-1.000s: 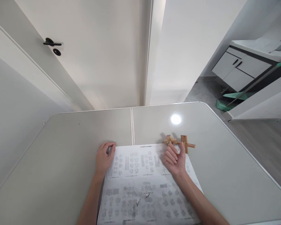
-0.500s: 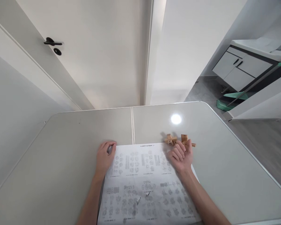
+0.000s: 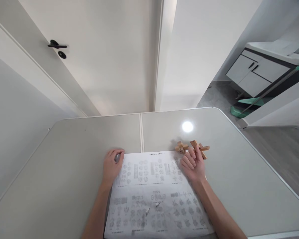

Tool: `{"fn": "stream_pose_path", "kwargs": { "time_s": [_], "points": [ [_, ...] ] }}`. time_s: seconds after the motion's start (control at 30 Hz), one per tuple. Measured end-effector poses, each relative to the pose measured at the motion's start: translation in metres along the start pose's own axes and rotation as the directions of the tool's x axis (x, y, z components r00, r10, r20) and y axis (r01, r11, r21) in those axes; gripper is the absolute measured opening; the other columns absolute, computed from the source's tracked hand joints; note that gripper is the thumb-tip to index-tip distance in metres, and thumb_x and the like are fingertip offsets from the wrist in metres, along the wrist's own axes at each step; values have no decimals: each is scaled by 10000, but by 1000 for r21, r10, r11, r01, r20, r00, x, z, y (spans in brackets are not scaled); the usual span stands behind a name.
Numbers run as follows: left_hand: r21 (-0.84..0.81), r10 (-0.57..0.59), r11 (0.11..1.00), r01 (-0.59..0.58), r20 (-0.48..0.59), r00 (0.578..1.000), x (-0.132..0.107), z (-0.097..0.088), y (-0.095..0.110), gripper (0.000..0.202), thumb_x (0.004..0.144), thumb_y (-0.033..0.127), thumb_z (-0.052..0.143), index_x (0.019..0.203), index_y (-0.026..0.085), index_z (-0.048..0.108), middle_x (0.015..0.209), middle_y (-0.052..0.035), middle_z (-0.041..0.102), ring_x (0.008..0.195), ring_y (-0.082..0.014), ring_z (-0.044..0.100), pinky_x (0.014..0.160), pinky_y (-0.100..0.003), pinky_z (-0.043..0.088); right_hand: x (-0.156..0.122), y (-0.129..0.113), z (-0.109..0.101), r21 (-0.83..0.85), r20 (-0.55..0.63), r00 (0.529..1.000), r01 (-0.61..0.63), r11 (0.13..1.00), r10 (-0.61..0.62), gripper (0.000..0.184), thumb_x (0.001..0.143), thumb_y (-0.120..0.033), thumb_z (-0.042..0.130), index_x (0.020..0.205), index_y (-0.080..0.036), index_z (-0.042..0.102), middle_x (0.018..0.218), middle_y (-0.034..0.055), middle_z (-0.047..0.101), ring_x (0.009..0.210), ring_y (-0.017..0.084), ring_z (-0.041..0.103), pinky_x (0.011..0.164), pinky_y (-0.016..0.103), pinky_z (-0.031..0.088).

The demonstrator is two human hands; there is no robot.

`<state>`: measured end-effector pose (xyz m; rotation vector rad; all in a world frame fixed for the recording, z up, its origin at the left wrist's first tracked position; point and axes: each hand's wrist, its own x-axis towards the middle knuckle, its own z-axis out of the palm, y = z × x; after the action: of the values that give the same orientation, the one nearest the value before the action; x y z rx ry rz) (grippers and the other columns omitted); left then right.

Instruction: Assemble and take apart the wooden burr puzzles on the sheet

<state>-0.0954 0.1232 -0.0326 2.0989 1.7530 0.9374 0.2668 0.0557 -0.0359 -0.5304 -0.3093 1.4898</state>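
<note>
My right hand (image 3: 193,166) grips a wooden interlocking puzzle (image 3: 201,148) between thumb and fingers, its crossed bars sticking out beyond the fingertips. Just left of those fingers, a second wooden puzzle (image 3: 180,147) of crossed blocks rests at the sheet's upper edge. Under both forearms spreads a large white printed sheet (image 3: 154,186) covered in small grey diagrams. My left hand (image 3: 112,164) is curled at its upper left corner, thumb and fingertips brought together on the corner.
The grey table (image 3: 72,172) has a raised pale edge and a seam (image 3: 141,132) running away from me. Behind it stands a white door (image 3: 114,59) with a black handle (image 3: 56,44). A washbasin cabinet (image 3: 257,68) is at the far right, past the table.
My right hand has turned and the puzzle in it has tilted, so more of its bars show. The left hand, the sheet and the other puzzle stay in place.
</note>
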Motion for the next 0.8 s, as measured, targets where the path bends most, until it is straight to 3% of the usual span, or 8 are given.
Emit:
{"fn": "stream_pose_path", "kwargs": {
  "time_s": [0.13,0.37,0.5,0.6,0.67,0.8],
  "points": [
    [3,6,1000,-6,4,1000,0,0,1,215,1005,372,531,975,257,711,1031,-62,763,1015,-259,675,974,-438,531,-3,12,12,-390,-15,997,60,919,-72,571,1031,-647,560,635,-243,476,443,-103,216,401,93,100,390,258,150],
    [16,27,1000,-27,-25,999,-2,0,4,204,1003,358,541,995,258,719,1044,-70,754,1057,-282,657,996,-462,527,-18,35,20,-665,42,999,29,746,-2,485,1026,-572,632,676,-240,579,503,-52,390,483,125,272,480,307,218],
    [0,80,997,-80,-29,996,-7,0,18,193,1004,369,569,1030,262,728,1080,-77,739,1101,-284,636,1046,-471,509,-22,45,15,-775,101,992,33,631,72,394,994,-490,695,695,-246,615,524,-40,462,503,137,336,534,320,275],
    [-132,121,985,-110,81,989,-15,0,43,186,1018,375,572,1065,268,717,1134,-64,719,1131,-257,647,1046,-437,523,-22,52,9,-829,150,981,58,556,120,403,961,-395,721,615,-246,578,530,-23,498,523,154,388,559,327,298],
    [-264,146,961,-83,229,962,-21,2,65,227,990,410,631,1167,280,690,1241,-71,688,1177,-258,645,1056,-432,529,-22,56,6,-854,171,975,76,514,141,314,943,-330,720,656,-251,620,553,-17,528,534,164,406,565,326,306],
    [-428,223,904,17,505,834,-35,8,104,830,760,566,880,1472,336,520,1502,-116,560,1330,-336,579,1087,-478,527,-23,59,4,-887,205,964,110,448,169,218,907,-241,697,695,-261,650,594,-7,556,575,185,450,592,321,337]
  ]
}}
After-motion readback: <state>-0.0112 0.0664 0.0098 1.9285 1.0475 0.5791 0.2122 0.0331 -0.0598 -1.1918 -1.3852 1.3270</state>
